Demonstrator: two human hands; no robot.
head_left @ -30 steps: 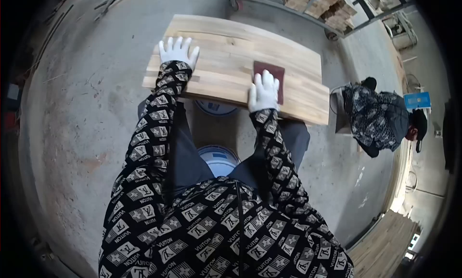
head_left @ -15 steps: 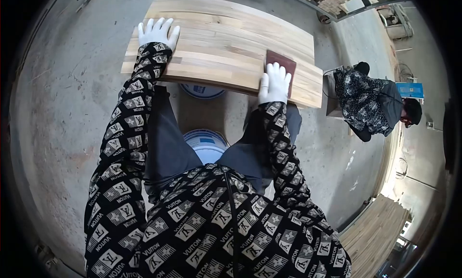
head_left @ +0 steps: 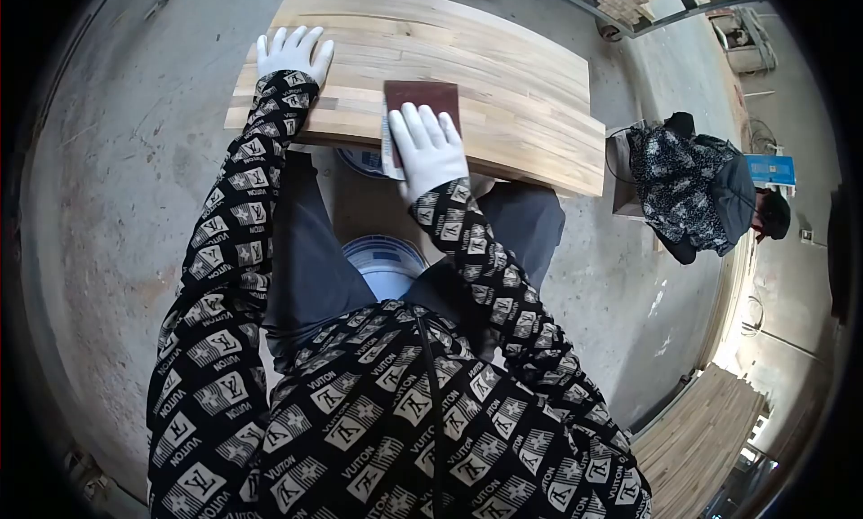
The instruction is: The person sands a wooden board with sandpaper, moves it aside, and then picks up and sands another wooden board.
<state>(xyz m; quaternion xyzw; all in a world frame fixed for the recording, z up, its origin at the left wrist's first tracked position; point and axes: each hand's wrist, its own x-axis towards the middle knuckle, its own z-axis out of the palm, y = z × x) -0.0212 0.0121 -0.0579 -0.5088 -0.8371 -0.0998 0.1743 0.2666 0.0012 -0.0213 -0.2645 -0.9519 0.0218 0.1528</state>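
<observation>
My left hand [head_left: 295,55], in a white glove, lies flat with spread fingers on the left part of a pale wooden board [head_left: 503,79] made of joined strips. My right hand [head_left: 430,150], gloved too, presses a sheet of reddish-brown sandpaper [head_left: 422,94] against the board near its front edge, about the middle. The sheet sticks out past the fingertips, and a pale printed strip of it shows along its left side. The right thumb is hard to make out.
Under the board is a bucket [head_left: 360,162], and a blue-white bucket [head_left: 387,266] stands between my legs. To the right a person [head_left: 688,186] bends over beside a blue box [head_left: 771,169]. Stacked wooden strips [head_left: 697,438] lie at lower right, with a metal rack [head_left: 661,11] at top right.
My right hand has slid left along the board with the sandpaper, from its right end to the middle. My left hand stays in place on the board.
</observation>
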